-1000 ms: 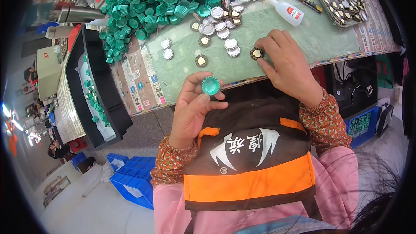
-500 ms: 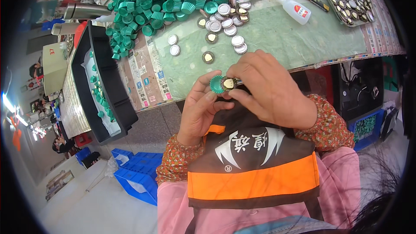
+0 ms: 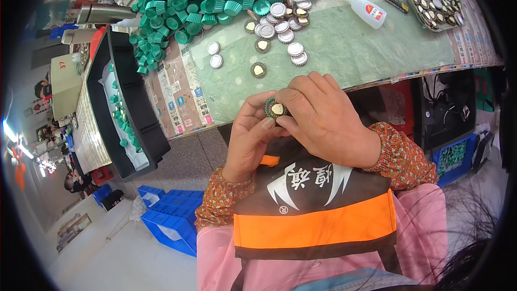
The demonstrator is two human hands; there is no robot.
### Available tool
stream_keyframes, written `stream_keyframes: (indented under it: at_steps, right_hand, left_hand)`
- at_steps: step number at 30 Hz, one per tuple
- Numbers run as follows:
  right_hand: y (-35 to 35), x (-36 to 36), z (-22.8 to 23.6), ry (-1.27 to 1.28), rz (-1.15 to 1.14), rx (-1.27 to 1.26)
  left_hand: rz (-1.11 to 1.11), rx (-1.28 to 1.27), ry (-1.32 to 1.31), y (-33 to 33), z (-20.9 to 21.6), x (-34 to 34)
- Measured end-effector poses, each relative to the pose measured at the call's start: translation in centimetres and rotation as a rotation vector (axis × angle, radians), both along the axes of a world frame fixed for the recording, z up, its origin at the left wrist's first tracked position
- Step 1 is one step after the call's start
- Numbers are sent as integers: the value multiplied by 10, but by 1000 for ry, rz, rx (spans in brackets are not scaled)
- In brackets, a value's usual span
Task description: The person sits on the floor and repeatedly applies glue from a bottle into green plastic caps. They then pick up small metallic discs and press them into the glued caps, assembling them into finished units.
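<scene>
Just past the table's front edge, my left hand (image 3: pixel 242 143) pinches a small green fluted cup (image 3: pixel 268 105) between thumb and fingers. My right hand (image 3: pixel 328 121) grips a dark-rimmed round cap with a cream patch (image 3: pixel 277 109), which overlaps the cup's opening. Whether the cap is fully seated inside cannot be seen, since fingers cover its right side. On the green sheet beyond my hands lies a single similar cap (image 3: pixel 258 70). Farther back are two silver-faced caps (image 3: pixel 215 61) and a loose heap of caps (image 3: pixel 277 24).
A large pile of green cups (image 3: pixel 199 0) covers the back left. Toward the right lie a white glue bottle (image 3: pixel 368 12), a dark tube (image 3: pixel 391 0) and a tray full of caps (image 3: pixel 431 0). A black bin (image 3: pixel 142 86) stands left; blue crates (image 3: pixel 169 213) sit on the floor.
My right hand has moved slightly left, bringing the cap from beside the green cup to over its opening. My left hand keeps its hold on the cup.
</scene>
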State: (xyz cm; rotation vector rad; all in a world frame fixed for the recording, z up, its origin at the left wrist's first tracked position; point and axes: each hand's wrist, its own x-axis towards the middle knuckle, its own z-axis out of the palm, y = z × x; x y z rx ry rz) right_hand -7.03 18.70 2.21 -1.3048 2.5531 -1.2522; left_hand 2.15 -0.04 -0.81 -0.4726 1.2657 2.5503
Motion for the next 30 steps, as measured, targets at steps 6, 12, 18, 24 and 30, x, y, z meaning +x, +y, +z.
stream_keyframes:
  at_steps: [6, 12, 18, 24, 30]
  right_hand:
    - [-3, 2, -2, 68, -22, 12]
    - [-2, 3, -15, 82, 25, -23]
    - [-2, 5, -29, -58, 40, -183]
    - [6, 3, -27, -368, -19, -124]
    - [3, 5, -39, -642, 23, -286]
  left_hand:
    - [-28, -50, 5, 2, 3, 0]
    - [-90, -135, -31, 3, 13, -1]
    - [-79, -235, -61, 4, 10, -4]
    - [-21, -272, -77, 12, 9, -8]
    - [-42, -276, -67, 16, 8, -3]
